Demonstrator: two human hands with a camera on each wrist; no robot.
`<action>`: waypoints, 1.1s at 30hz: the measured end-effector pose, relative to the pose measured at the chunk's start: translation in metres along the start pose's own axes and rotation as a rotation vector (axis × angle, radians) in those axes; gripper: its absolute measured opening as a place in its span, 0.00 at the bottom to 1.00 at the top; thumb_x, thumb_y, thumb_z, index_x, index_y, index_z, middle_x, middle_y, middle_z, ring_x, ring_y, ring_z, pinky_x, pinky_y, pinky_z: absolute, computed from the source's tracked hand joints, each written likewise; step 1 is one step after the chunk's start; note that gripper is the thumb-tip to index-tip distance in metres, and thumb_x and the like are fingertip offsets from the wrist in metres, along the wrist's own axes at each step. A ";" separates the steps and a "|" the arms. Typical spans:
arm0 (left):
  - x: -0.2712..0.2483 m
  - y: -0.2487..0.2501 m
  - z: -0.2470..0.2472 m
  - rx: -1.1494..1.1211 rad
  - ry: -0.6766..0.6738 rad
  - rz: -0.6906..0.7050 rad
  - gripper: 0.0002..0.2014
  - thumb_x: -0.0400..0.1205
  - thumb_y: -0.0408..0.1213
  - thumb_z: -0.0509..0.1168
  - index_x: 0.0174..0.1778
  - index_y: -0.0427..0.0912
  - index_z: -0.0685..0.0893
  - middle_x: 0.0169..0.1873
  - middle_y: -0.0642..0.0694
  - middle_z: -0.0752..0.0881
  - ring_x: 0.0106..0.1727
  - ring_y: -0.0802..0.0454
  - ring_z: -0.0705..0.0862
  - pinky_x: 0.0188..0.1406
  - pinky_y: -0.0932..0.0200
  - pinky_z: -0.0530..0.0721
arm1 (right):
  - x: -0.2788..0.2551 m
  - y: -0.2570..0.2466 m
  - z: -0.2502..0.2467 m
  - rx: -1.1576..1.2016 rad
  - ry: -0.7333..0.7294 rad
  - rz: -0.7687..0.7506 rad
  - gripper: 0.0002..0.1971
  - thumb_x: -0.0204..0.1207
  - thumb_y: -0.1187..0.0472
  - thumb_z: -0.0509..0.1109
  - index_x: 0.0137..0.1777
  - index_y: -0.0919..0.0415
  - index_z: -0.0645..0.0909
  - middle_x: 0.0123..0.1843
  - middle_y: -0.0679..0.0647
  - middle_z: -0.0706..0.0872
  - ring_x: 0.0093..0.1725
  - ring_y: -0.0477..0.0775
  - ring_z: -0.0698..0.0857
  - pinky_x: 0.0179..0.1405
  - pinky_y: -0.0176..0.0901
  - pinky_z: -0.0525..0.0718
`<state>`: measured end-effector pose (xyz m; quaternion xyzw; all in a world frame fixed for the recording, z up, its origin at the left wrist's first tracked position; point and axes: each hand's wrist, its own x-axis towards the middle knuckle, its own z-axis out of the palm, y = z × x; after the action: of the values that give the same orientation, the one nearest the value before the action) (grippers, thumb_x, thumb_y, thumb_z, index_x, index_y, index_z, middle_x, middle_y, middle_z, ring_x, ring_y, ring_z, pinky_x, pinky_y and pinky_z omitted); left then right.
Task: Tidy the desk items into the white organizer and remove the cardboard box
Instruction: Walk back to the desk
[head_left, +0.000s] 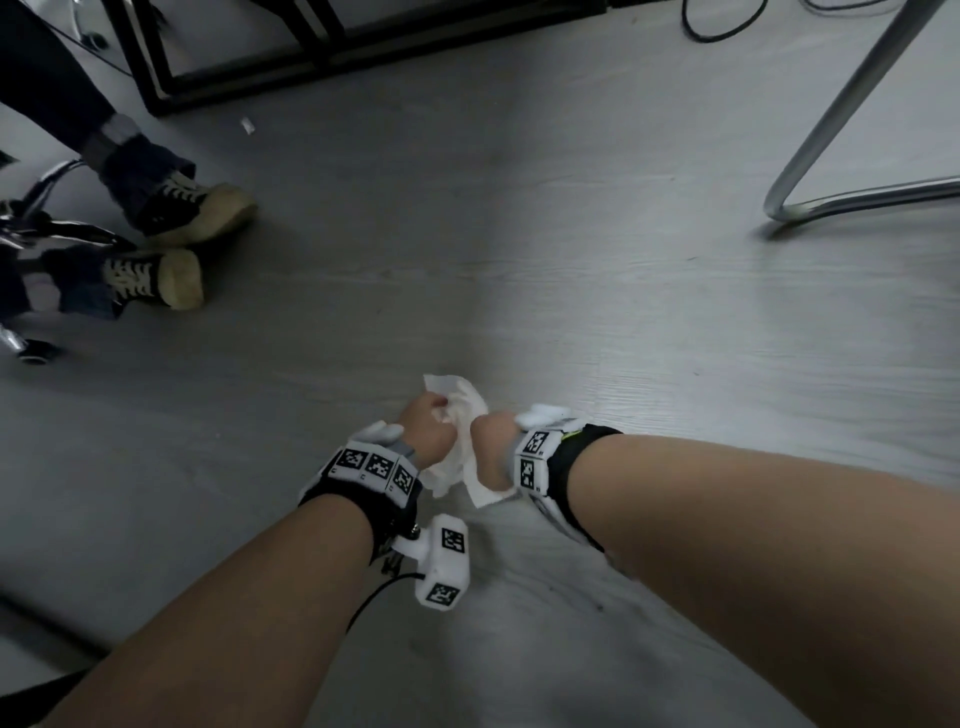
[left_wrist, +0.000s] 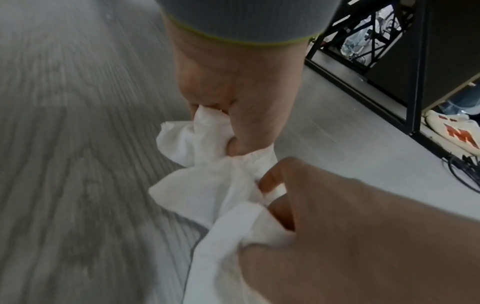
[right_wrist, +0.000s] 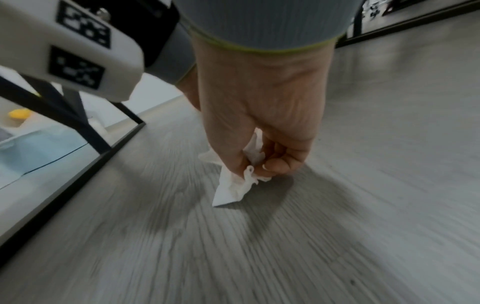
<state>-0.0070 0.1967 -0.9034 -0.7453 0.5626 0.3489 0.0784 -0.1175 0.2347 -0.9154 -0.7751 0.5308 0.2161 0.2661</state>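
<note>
Both of our hands are on the same crumpled white tissue (head_left: 462, 410), held low over the grey wood-look floor (head_left: 623, 312). Our left hand (head_left: 426, 431) is balled up tight around one end. In the left wrist view its fingers (left_wrist: 207, 107) are curled right in, with the paper bunched inside the fist and spilling out underneath. Our right hand (head_left: 493, 452) has the other end. From the right wrist view the thumb and curled fingers (right_wrist: 275, 164) pinch a wad between them, and a loose corner hangs down below the hand. So neither hand has any gap to speak of, and the tissue runs straight from one to the other with the hands nearly touching.

Off to the left there's another person's pair of dark shoes (head_left: 192, 208) by a chair base. A black frame (head_left: 234, 88) sits at the top and a bent metal leg (head_left: 831, 119) on the right. We can't tell where the organizer or the cardboard box is from these views.
</note>
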 end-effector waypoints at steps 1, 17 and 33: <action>-0.006 0.005 -0.001 -0.046 -0.034 -0.007 0.18 0.85 0.31 0.64 0.71 0.35 0.81 0.66 0.35 0.85 0.66 0.39 0.84 0.56 0.59 0.78 | -0.004 0.002 -0.005 0.118 0.014 0.039 0.15 0.81 0.62 0.63 0.65 0.62 0.81 0.62 0.57 0.85 0.58 0.60 0.85 0.62 0.58 0.83; -0.222 0.100 -0.047 -0.315 -0.261 -0.155 0.22 0.91 0.37 0.52 0.79 0.28 0.72 0.77 0.30 0.75 0.77 0.35 0.75 0.73 0.46 0.78 | -0.193 -0.001 -0.062 0.947 0.074 0.250 0.19 0.69 0.59 0.74 0.60 0.60 0.80 0.49 0.56 0.89 0.56 0.61 0.89 0.54 0.49 0.85; -0.564 0.301 -0.164 -0.344 -0.455 -0.084 0.09 0.84 0.30 0.62 0.40 0.30 0.80 0.24 0.35 0.83 0.22 0.44 0.82 0.20 0.61 0.80 | -0.591 0.066 -0.221 1.038 0.279 0.463 0.18 0.73 0.60 0.70 0.63 0.58 0.79 0.59 0.58 0.86 0.57 0.61 0.86 0.56 0.52 0.86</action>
<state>-0.2740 0.4483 -0.3553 -0.6728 0.4319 0.5940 0.0892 -0.3708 0.4917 -0.3933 -0.4283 0.7527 -0.1238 0.4844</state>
